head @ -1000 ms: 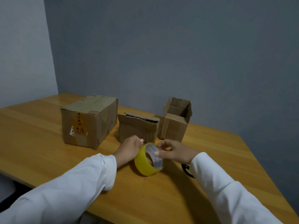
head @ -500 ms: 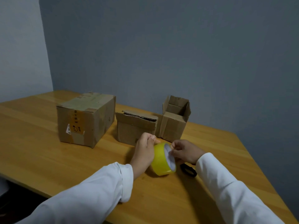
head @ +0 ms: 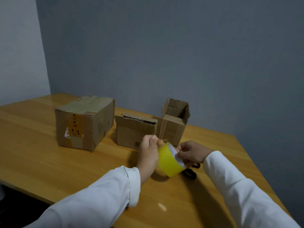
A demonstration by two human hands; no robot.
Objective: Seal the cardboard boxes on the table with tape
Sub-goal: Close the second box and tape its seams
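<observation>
A yellow tape roll [head: 169,162] is held just above the wooden table [head: 41,162], between both hands. My left hand [head: 148,150] grips the roll's left side, fingers curled over its top edge. My right hand [head: 191,152] pinches at the roll's white inner rim on the right. Behind the hands stand three cardboard boxes: a large taped box [head: 84,122] at the left, a low middle box [head: 131,130] with a loose, ragged top flap, and a small box [head: 175,119] at the right with its flaps standing open.
A black looped object [head: 190,174] lies on the table under my right hand, partly hidden. The grey wall stands close behind the boxes. The table's right edge runs diagonally past my right sleeve.
The tape roll has turned so its yellow outer band faces me, and both hands have shifted right with it. The left hand now wraps the roll's side.
</observation>
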